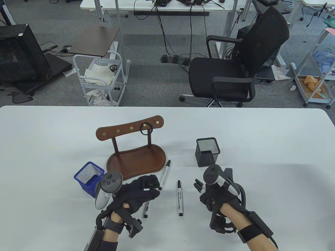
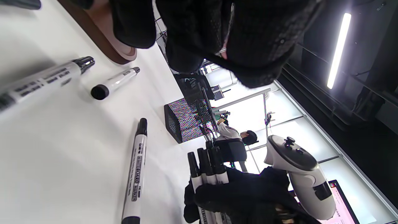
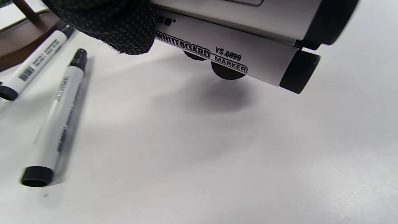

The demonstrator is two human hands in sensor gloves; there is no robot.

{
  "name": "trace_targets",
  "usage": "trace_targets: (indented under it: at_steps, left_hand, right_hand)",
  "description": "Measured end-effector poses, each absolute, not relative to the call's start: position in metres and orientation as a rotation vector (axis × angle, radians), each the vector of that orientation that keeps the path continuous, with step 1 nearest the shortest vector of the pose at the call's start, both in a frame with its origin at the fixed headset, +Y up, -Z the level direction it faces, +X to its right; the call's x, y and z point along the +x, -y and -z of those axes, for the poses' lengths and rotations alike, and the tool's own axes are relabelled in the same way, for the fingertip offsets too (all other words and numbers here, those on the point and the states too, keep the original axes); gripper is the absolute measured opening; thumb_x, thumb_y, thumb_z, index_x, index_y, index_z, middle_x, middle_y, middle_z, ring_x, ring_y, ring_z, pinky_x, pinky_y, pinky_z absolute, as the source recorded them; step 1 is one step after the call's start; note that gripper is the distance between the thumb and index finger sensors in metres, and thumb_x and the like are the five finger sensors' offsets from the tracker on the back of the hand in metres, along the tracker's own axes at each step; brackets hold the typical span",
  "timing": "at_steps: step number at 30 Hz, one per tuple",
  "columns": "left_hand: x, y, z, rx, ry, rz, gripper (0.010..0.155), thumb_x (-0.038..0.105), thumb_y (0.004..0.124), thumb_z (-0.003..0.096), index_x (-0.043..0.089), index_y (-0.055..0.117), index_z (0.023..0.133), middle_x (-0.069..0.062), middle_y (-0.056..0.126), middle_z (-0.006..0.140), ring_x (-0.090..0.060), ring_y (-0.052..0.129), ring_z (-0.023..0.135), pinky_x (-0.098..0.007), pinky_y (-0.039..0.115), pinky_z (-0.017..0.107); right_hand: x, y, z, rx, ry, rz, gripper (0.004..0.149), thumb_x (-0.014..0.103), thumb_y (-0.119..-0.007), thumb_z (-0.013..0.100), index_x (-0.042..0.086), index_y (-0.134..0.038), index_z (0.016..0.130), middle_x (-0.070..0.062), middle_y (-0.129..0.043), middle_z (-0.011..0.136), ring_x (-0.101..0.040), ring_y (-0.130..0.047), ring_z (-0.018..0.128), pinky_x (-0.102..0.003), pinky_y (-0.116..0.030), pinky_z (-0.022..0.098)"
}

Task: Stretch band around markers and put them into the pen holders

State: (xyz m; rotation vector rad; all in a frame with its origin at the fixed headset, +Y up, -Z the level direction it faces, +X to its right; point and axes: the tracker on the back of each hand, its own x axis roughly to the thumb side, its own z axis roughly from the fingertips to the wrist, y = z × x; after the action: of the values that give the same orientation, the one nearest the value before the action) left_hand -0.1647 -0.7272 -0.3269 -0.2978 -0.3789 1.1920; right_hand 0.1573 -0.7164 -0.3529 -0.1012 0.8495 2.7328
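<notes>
My right hand point(image 1: 209, 194) grips a bundle of three white whiteboard markers point(image 1: 198, 185) with black caps, held just above the table; the caps point(image 2: 205, 161) point toward the left hand. The bundle's barrels point(image 3: 224, 54) show close up under a gloved finger point(image 3: 108, 25). My left hand point(image 1: 150, 188) is curled, and a thin black band point(image 2: 217, 60) stretches across its fingers point(image 2: 255, 37). Loose markers lie on the table: one point(image 1: 165, 174) beside the wooden stand, one point(image 1: 180, 198) between the hands, one point(image 1: 146, 209) partly under the left hand. A black mesh pen holder point(image 1: 208, 152) stands beyond the right hand, a blue one point(image 1: 89, 177) left of the left hand.
A brown wooden stand point(image 1: 136, 159) with a hook rail sits behind the left hand, a black band point(image 1: 146, 129) hanging on one hook. Beyond the white table point(image 1: 261, 146) stand an office chair point(image 1: 235, 68) and a white cart point(image 1: 100, 78).
</notes>
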Motion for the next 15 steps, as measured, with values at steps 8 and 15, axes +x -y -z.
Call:
trace_targets:
  at_steps: [8,15]
  left_hand:
    - [-0.164,0.727,0.327,-0.300,0.378,-1.190,0.068,0.035,0.091,0.0523,0.008,0.062,0.107,-0.016,0.081,0.107,-0.052,0.062,0.104,-0.077,0.041,0.073]
    - [-0.162,0.730,0.330,-0.311,0.371,-1.178,0.067,0.036,0.091,0.0521,0.008,0.063,0.107,-0.015,0.081,0.106,-0.052,0.062,0.104,-0.077,0.042,0.073]
  right_hand:
    - [0.140,0.694,0.361,0.056,-0.872,-2.604,0.047,0.035,-0.082,0.053,0.014,-0.063,0.090,-0.014,-0.086,0.092,-0.042,-0.093,0.081,-0.056,-0.082,0.057]
    - [0.119,0.681,0.368,0.163,-0.848,-2.568,0.046,0.036,-0.084,0.051,0.015,-0.067,0.088,-0.010,-0.094,0.082,-0.038,-0.101,0.072,-0.053,-0.086,0.053]
